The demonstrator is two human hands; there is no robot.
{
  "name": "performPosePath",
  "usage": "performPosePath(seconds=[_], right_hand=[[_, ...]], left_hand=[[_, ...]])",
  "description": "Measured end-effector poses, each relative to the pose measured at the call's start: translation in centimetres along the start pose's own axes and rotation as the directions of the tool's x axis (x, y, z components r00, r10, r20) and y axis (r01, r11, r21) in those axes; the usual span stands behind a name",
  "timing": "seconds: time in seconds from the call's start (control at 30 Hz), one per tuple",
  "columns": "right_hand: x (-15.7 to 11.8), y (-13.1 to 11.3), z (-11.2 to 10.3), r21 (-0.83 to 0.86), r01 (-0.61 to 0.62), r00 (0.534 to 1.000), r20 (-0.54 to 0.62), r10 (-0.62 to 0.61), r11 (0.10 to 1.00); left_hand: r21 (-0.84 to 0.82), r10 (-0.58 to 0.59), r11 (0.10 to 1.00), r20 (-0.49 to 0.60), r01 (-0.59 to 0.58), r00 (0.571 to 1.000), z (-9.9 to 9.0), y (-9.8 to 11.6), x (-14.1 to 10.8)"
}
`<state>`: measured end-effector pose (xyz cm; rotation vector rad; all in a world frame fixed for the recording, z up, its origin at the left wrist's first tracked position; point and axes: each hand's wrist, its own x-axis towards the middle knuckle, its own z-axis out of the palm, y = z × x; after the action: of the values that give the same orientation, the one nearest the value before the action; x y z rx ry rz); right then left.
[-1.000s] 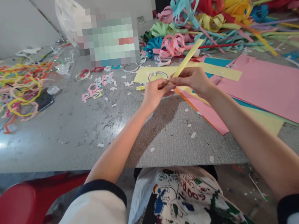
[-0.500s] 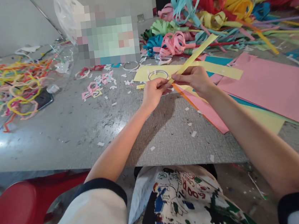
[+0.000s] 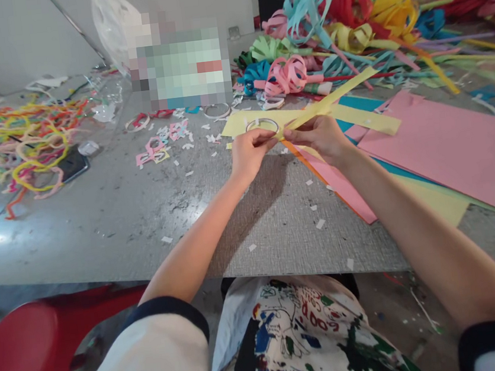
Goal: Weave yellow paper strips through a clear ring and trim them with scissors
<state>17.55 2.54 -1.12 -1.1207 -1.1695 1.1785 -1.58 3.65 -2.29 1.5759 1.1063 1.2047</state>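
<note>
A narrow yellow paper strip (image 3: 331,98) slants up to the right from between my hands. My left hand (image 3: 250,152) pinches its lower end with fingers pressed together. Close beside it, my right hand (image 3: 320,138) is closed on the same strip. Just behind my fingers a roll of tape (image 3: 262,125) lies on a wider yellow paper piece (image 3: 235,122). My fingertips hide part of the strip's lower end. Under and beside my right hand are pink paper (image 3: 449,150) and blue paper sheets (image 3: 360,101).
Curled paper strips (image 3: 288,73) in many colours pile up at the back right. Tangled fuzzy stems (image 3: 23,145) lie at the left over a dark phone (image 3: 74,165). White scraps and pink cut-outs (image 3: 154,148) dot the grey table (image 3: 143,215). A red stool (image 3: 20,354) stands lower left.
The yellow strip has tilted lower, its far end reaching further right. My right hand has turned slightly and sits a little lower; my left hand has shifted slightly left.
</note>
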Motion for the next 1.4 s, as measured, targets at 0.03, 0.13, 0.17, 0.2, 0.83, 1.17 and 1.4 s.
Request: performPosePath(seconds=[0.03,0.13,0.17,0.2,0.83,1.17,1.4], right_hand=[[-0.1,0.1,0.1,-0.001,0.000,1.000,0.003,0.000,1.000],[-0.1,0.4,0.3,0.013,0.005,0.998,-0.058,-0.004,1.000],[-0.1,0.5,0.3,0.019,0.006,0.997,-0.083,-0.004,1.000],[0.0,0.6,0.3,0.024,0.006,0.995,-0.103,-0.004,1.000],[0.3,1.2,0.2,0.045,0.021,0.993,-0.115,-0.015,0.999],[-0.4,0.9,0.7,0.024,-0.073,0.994,-0.078,0.075,0.997],[-0.5,0.0,1.4,-0.001,-0.138,0.972,-0.191,0.135,0.990]], left_hand=[[-0.011,-0.006,1.000,-0.004,0.006,1.000,0.0,0.0,0.0],[-0.057,-0.046,0.997,-0.031,0.044,0.998,0.0,-0.2,0.0],[-0.075,-0.059,0.996,-0.045,0.056,0.997,0.0,-0.2,0.1],[-0.090,-0.069,0.994,-0.057,0.064,0.996,0.0,-0.2,0.1],[-0.266,-0.194,0.945,0.021,0.193,0.981,-0.2,0.8,-0.4],[-0.193,-0.179,0.965,0.014,0.178,0.984,-0.2,0.9,-0.4],[-0.150,-0.267,0.940,0.235,0.306,0.935,0.1,1.3,-0.8]])
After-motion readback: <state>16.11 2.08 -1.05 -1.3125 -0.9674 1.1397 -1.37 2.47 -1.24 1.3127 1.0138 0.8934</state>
